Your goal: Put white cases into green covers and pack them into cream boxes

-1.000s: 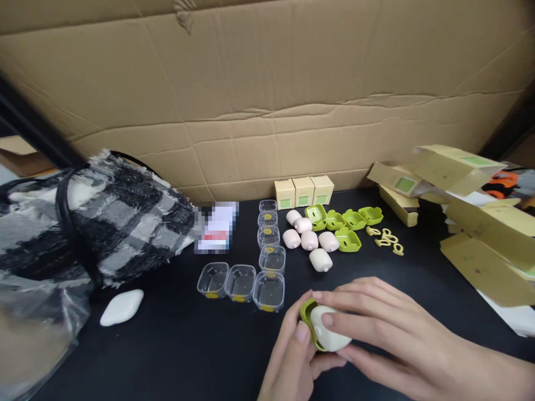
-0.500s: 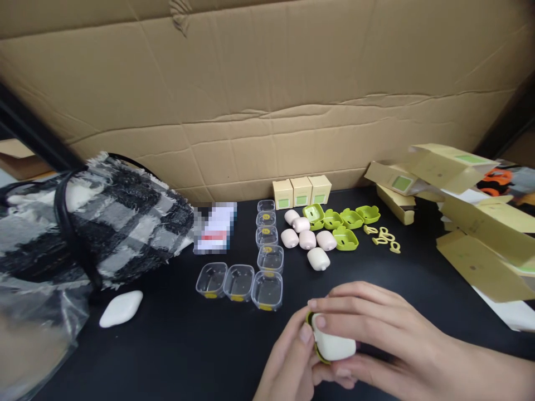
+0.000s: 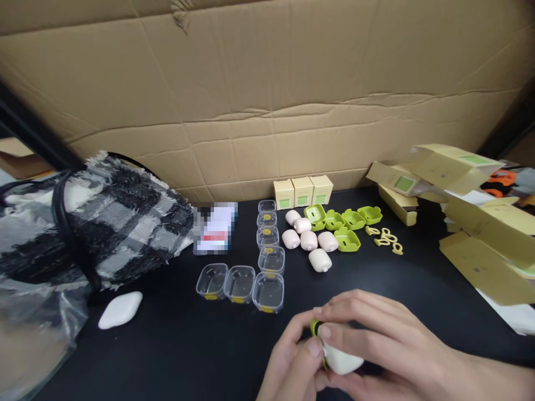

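Cream case [image 3: 346,362], part-sheathed in its green cover [image 3: 316,326], just above the black table [image 3: 179,351]
Your left hand [image 3: 292,365] pinches the cover and your right hand [image 3: 384,340] wraps the case; light, smooth, probably slippery, so grip its sides.

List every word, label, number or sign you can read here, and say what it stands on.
Nothing can be read.
Three small cream boxes: green labels, print too small.
Clear cases: yellow stickers, marks too small.
Card beside the cases: blurred out.
Flat cartons: green labels, too small.
White case between left hand and right hand: no print shows.
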A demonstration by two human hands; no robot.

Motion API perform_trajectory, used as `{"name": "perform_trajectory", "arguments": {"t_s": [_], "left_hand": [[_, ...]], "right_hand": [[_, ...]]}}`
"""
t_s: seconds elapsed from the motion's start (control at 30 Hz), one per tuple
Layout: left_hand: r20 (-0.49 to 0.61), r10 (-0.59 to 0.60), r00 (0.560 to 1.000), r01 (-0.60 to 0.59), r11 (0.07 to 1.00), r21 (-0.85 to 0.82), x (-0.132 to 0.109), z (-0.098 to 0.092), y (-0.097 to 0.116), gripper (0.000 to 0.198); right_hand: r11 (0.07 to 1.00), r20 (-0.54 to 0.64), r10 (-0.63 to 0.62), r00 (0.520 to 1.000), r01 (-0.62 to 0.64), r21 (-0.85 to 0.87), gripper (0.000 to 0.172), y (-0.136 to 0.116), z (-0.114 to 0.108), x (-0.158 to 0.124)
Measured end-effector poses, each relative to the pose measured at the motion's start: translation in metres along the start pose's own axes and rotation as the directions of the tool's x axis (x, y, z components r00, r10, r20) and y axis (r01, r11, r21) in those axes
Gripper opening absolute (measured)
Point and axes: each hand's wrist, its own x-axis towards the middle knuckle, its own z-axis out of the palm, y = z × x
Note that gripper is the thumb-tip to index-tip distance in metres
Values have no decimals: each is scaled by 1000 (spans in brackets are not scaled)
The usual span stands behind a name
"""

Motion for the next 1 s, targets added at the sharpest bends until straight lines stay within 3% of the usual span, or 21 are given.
{"name": "perform_trajectory", "arguments": {"t_s": [0.3, 0.5, 1.0], "left_hand": [[-28, 27, 999, -23, 993, 120, 5, 2, -3, 41], [-55, -50, 997, 55, 995, 84, 3, 2, 0, 42], [-1, -30, 1000, 29, 993, 118, 8, -2, -6, 34]], "right_hand": [[989, 119, 51, 992, -33, -146, 10, -8, 3, -6], [996, 68, 47, 997, -42, -77, 9, -4, 13, -6], [999, 123, 32, 992, -27, -42, 13, 0, 21, -10]]}}
